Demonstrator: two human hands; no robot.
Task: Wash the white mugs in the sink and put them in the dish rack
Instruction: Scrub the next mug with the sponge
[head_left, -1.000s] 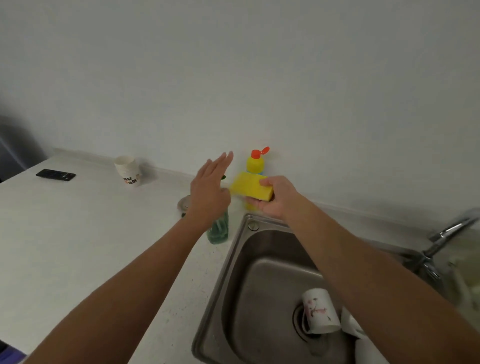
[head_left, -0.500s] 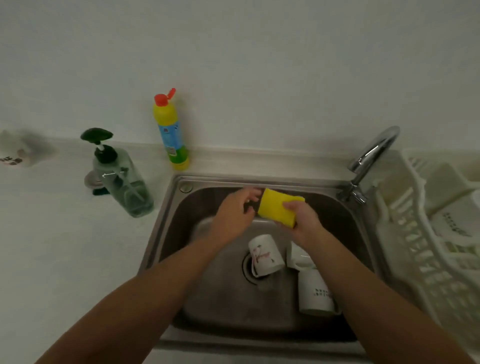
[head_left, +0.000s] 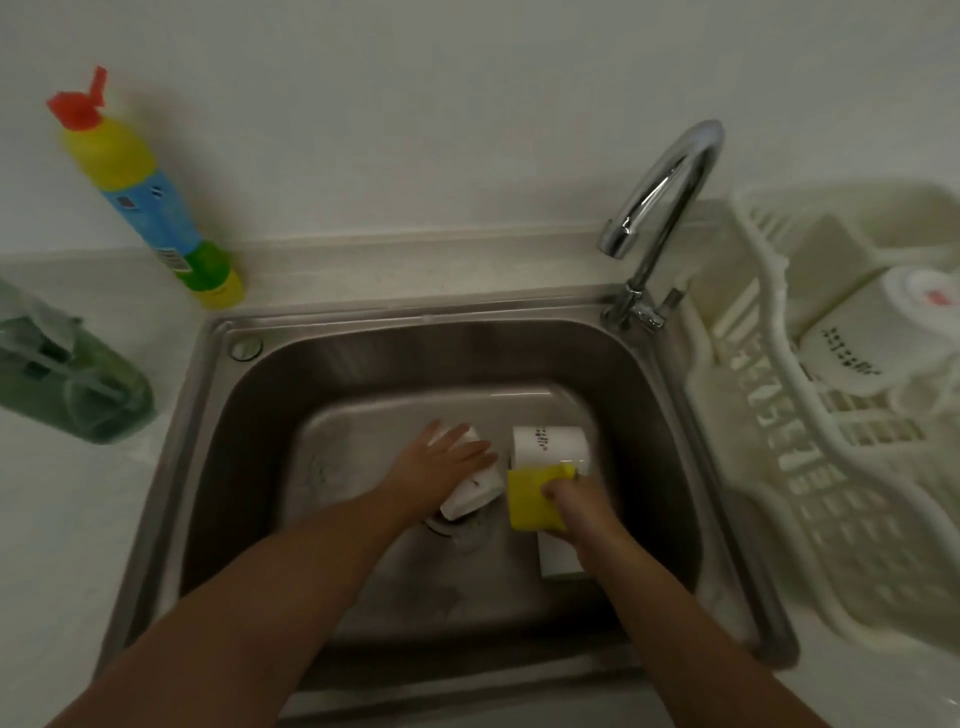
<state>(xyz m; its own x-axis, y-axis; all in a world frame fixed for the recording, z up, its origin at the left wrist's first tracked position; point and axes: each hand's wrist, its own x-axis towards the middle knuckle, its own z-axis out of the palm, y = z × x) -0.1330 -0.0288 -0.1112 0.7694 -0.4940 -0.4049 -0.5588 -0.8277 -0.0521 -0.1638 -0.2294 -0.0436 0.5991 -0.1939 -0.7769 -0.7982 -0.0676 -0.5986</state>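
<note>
Three white mugs lie in the steel sink (head_left: 208, 395). My left hand (head_left: 441, 467) rests with straight fingers on the mug over the drain (head_left: 470, 499). My right hand (head_left: 582, 509) grips a yellow sponge (head_left: 530, 499) just right of that mug. A second mug (head_left: 550, 447) lies on its side behind the sponge. Part of a third mug (head_left: 558, 558) shows under my right hand. The white dish rack (head_left: 831, 519) stands to the right of the sink, with a white mug (head_left: 852, 348) in its far part.
A chrome faucet (head_left: 660, 197) arches over the sink's back right corner. A yellow and blue detergent bottle (head_left: 150, 202) stands against the wall at the back left. A green soap pump bottle (head_left: 78, 384) sits on the counter left of the sink.
Both hands have dropped from above the sink to its bottom. My left hand now lies on the drain mug. The sponge has come down beside it. The view has tilted further down.
</note>
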